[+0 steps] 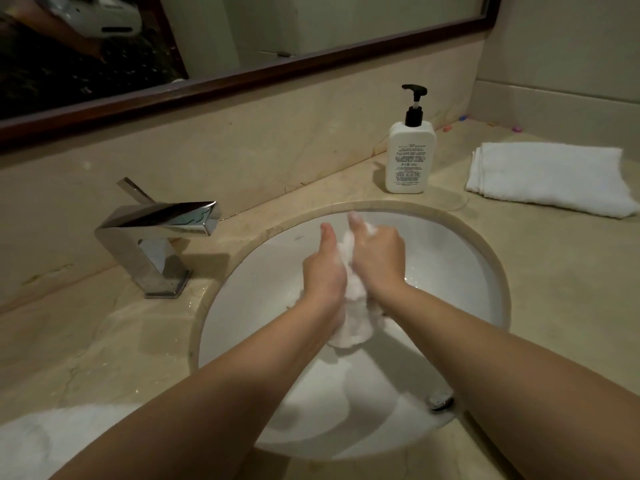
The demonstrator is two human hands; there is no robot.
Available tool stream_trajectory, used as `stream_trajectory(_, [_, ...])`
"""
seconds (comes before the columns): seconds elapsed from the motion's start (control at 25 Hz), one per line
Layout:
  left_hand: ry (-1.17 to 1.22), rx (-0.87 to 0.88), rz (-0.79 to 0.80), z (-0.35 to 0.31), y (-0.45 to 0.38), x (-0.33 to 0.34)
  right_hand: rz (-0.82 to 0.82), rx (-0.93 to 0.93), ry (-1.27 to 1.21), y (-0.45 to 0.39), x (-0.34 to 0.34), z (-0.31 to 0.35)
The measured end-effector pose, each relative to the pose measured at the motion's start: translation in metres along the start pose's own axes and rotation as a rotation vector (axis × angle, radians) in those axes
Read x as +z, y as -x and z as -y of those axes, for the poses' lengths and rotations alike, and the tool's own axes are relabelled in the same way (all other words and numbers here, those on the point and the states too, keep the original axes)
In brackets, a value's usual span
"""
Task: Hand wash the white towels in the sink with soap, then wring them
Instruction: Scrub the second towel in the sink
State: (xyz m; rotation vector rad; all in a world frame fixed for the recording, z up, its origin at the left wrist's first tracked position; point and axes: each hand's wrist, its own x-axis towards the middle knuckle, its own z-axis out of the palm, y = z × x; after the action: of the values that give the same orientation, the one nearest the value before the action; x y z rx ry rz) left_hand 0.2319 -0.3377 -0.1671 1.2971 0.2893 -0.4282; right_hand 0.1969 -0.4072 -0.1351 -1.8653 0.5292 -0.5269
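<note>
A wet, soapy white towel (353, 323) hangs bunched over the round white sink (460, 271). My left hand (323, 268) and my right hand (379, 252) grip it between them, thumbs pointing away from me, with suds on the right thumb. The towel's lower end droops below my wrists into the bowl. A second white towel (550, 176) lies folded and dry on the counter at the right. A white soap bottle (410, 150) with a black pump stands behind the sink.
A chrome faucet (162, 230) sits left of the sink with no water running. The drain plug (440, 400) is at the bowl's near right. Another white cloth (45, 441) lies at the lower left counter edge. A framed mirror (242, 77) runs above the backsplash.
</note>
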Motion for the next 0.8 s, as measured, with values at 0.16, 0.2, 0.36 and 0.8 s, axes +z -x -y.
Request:
stream_trajectory(0.16, [0.135, -0.080, 0.059, -0.005, -0.002, -0.006, 0.096, -0.077, -0.006, 0.017, 0.007, -0.001])
stream_trajectory(0.2, [0.128, -0.080, 0.080, -0.003, -0.002, -0.003, 0.073, -0.041, -0.019, 0.013, 0.005, -0.001])
stream_trajectory(0.36, [-0.011, 0.002, -0.015, 0.003, 0.001, 0.002, -0.019, 0.098, -0.119, 0.003, -0.002, -0.001])
stream_trajectory(0.8, [-0.468, 0.060, 0.325, -0.048, -0.016, -0.043, 0.326, 0.328, -0.398, -0.016, -0.028, 0.002])
